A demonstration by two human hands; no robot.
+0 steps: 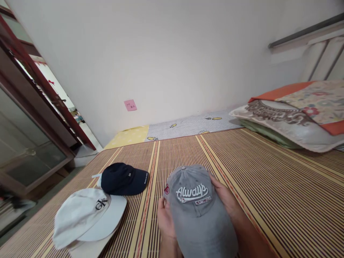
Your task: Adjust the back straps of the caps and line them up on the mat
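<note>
A grey baseball cap (200, 215) with white "Always" lettering is held up at the bottom middle, its brim towards me. My left hand (166, 218) grips its left side, with the fingers partly hidden under the cap. On the opposite side my right hand (225, 195) has hold of the edge, its fingertips mostly behind the fabric. To the left, a white cap (80, 211) with a dark "CK" mark lies on the striped mat (258, 186). Just beyond it rests a dark navy cap (120, 178), brim pointing right, with a pale strap at its back.
Pillows (285, 118) are stacked at the right on the bed. A patterned sheet (188, 123) shows along the wall (174, 53), where a pink note (130, 105) is stuck. At the left stand a glass-panelled cabinet (29, 150) and a doorway.
</note>
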